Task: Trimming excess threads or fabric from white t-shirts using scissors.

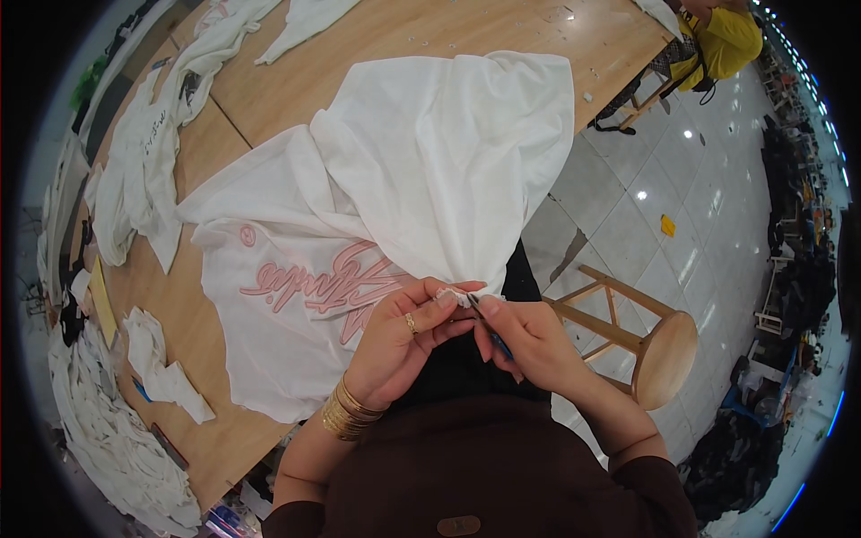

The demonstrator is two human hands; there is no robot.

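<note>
A white garment (439, 152) with pink script lettering lies spread over the table and hangs off its edge toward my lap. My left hand (399, 336), with a ring and gold bangles, pinches a gathered edge of this garment between thumb and fingers. Close against it, my right hand (534, 336) is closed around small thread snips (500, 343) with a blue handle. Their dark tip points at the pinched edge. Whether the blades touch a thread is too small to tell.
The wooden table (260, 81) carries more white garments (134, 179) on the left, a small white cloth piece (160, 363) and a heap of white fabric (108, 439). To the right stands a wooden stool (664, 359) on the tiled floor. A person in yellow (726, 45) sits at the far right.
</note>
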